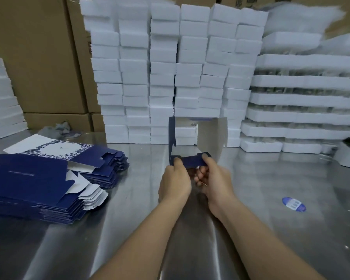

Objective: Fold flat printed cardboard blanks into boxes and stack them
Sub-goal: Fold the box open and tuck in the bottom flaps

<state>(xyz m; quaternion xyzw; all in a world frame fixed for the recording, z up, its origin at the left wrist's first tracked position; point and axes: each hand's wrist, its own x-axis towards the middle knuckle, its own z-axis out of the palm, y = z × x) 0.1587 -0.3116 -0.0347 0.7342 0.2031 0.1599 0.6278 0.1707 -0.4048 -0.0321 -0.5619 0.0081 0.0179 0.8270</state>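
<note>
- The person holds a half-opened box upright over the middle of the steel surface. Its open end faces the camera, so the grey inside of its right wall shows.
- The box's left wall is seen nearly edge-on as a thin dark blue strip, and the white stacks behind show through the open sleeve.
- A dark blue flap runs across the near bottom edge of the box, between the two hands.
- The left hand pinches the left end of this flap, thumb on top and fingers curled beneath.
- The right hand pinches the right end in the same way, thumb on the flap and the other fingers curled under it.
- Whether the box touches the surface cannot be told.
- To the left lies a pile of flat blanks, dark blue with white tabs fanned out at its right edge.
- A second pile sits just behind it, topped by a blank with a white panel framed in a blue leaf print.
- Behind the box rises a wall of stacked white foam blocks, with layered foam trays to its right.
- Brown cartons stand at the back left.
- A blue oval sticker lies on the surface, well to the right of the hands.
</note>
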